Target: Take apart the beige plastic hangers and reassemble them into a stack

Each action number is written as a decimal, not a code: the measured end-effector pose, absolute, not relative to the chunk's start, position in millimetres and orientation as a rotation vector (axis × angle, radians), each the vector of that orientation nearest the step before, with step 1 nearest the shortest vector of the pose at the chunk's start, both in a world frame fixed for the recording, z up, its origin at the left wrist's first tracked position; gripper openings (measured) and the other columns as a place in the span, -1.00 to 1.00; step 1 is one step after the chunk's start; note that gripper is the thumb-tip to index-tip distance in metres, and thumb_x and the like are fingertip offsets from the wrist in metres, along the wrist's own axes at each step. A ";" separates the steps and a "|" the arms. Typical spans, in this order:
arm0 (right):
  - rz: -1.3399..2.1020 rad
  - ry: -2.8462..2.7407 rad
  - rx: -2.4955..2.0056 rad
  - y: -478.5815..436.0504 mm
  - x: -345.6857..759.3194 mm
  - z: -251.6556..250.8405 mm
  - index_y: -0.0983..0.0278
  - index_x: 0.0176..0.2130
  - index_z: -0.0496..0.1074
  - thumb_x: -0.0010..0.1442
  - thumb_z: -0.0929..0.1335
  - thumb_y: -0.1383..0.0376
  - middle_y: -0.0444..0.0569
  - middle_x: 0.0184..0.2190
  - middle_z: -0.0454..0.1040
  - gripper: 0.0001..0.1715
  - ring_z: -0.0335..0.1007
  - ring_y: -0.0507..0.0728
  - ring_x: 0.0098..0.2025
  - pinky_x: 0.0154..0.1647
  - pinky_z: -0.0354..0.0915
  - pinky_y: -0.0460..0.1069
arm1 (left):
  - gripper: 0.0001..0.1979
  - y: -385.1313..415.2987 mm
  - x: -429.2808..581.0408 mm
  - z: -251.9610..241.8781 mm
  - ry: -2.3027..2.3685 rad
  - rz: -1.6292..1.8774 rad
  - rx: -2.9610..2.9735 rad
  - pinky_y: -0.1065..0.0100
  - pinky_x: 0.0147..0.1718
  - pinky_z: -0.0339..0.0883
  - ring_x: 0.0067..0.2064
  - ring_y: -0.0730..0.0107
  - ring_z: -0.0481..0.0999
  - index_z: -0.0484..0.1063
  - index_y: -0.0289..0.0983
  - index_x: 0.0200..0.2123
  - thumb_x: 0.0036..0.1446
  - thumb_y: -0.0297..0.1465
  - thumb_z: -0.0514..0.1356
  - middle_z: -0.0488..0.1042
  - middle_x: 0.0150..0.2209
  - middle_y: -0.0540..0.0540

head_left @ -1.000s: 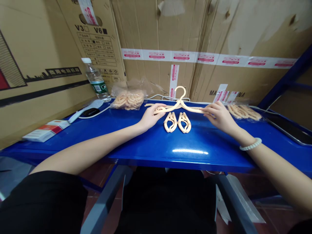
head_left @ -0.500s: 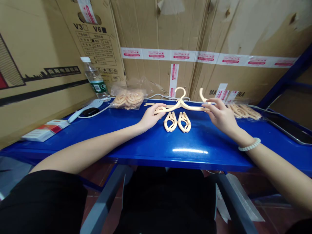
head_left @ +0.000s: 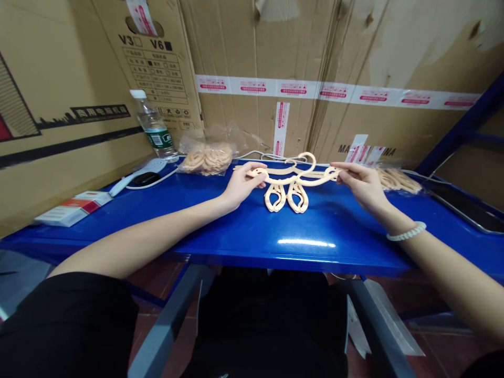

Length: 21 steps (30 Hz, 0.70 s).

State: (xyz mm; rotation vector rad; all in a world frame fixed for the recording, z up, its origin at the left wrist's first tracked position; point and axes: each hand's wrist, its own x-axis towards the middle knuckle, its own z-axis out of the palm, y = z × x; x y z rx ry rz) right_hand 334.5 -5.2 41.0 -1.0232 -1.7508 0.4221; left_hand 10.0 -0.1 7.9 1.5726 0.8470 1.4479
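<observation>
While the left hand (head_left: pixel 239 188) pinches one end and the right hand (head_left: pixel 363 186) the other, an unfolded hanger (head_left: pixel 312 183) spans the gap over the blue table (head_left: pixel 236 236).
Two folded hangers (head_left: pixel 268 201) (set side by side) lie nearer the person; another opened hanger (head_left: pixel 277 171) rests behind the held one.

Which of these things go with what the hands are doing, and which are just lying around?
In use, or apparently part of it:
hanger between left hand and right hand
spread hanger behind
two folded hangers
bagged similar pieces

Apparently just lying around:
water bottle
red-and-white box
dark flat device
</observation>
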 end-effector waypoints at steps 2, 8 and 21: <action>0.509 -1.728 -0.980 -6.2 331.5 39.2 0.19 -0.01 0.52 0.21 0.40 0.11 -0.03 -0.33 0.52 -0.62 0.48 0.19 -0.33 -0.19 0.49 0.15 | -0.72 -4.3 12.0 8.8 0.809 1.398 1.523 0.39 -0.25 0.52 -0.35 0.46 0.57 0.40 -0.32 -0.03 0.16 -0.50 0.25 0.50 -0.33 -0.03; 0.700 -1.703 -0.851 -17.4 316.2 36.9 0.09 -0.10 0.28 0.16 0.50 0.06 -0.16 -0.35 0.47 -0.57 0.44 0.10 -0.43 -0.31 0.49 0.09 | -0.63 -21.2 18.7 10.2 0.738 1.284 1.612 0.38 -0.40 0.54 -0.45 0.46 0.56 0.33 -0.26 0.03 0.17 -0.38 0.28 0.49 -0.30 -0.02; 0.752 -2.308 -0.678 -44.7 292.3 41.3 0.11 0.07 0.54 0.35 0.39 0.11 0.01 0.04 0.54 -0.67 0.50 0.24 0.03 0.07 0.45 0.18 | -0.53 -32.7 23.4 12.6 0.686 1.252 1.721 0.38 -0.48 0.51 -0.52 0.44 0.54 0.31 -0.24 0.07 0.11 -0.33 0.34 0.47 -0.37 0.03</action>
